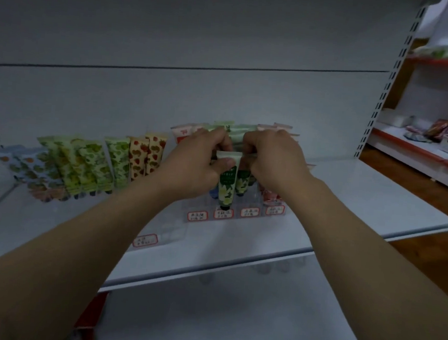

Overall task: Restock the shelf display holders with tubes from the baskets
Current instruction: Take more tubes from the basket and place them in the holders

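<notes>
Mid-placement, the left hand (pixel 196 167) pinches a green tube (pixel 227 182) upright over the display holder (pixel 236 214), the right hand (pixel 272 157) curls beside it, hold unclear; next it likely needs seating straight down.

— What sort of place is this?

— A shop, seen close up at a retail shelving unit. A white metal shelf (pixel 362 197) juts from a plain white back panel (pixel 174 31), beside a slotted upright (pixel 388 86) of the kind stores use.

— What is on it?

— Rows of small printed tubes (pixel 89 164), many alike, grouped by pattern and standing cap down. Some sit in a clear display holder (pixel 236 215) whose front carries red-bordered price labels (pixel 197 216), the handwriting too blurred to read.

— Anything beyond it?

— To the right, a second shelving unit (pixel 411 153) with red edge strips holds bright packets (pixel 443 129), above a brown wooden floor (pixel 425 255).
</notes>
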### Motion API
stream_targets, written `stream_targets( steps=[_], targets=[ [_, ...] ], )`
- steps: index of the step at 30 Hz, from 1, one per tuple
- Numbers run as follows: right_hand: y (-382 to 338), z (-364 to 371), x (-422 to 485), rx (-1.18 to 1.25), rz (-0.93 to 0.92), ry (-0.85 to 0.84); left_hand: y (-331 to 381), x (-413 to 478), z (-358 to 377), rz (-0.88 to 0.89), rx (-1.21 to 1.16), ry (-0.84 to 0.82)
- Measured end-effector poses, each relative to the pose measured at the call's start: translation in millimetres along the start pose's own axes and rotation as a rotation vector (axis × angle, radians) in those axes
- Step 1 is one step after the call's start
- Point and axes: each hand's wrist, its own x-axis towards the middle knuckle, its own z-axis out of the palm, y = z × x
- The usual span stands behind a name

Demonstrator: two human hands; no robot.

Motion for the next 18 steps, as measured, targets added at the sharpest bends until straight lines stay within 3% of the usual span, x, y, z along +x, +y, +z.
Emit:
stream_targets(
  steps=[8,11,13,16,18],
  targets=[
    [4.9,-20.6,-6.7,0.014,-0.095,-0.029,18.4,0.6,-11.0,-0.117,-0.178,0.170],
    [-2.1,-60.8,-9.4,0.288,-0.101,-0.054,28.4,9.7,-15.9,-0.158,-0.332,0.268],
    [-7.1,-74.9,-10.6,0.342,-0.101,-0.073,36.8,14.1,-15.0,-0.171,-0.414,0.335],
    [-5.7,-72.0,-9.0,0.244,-0.044,0.046,49.7,16.5,-8.5,-0.134,-0.499,0.346],
    [-0.1,-71.1,-7.8,0.254,0.009,0.093,53.5,16.2,-4.4,-0.036,-0.396,0.337]
  ],
)
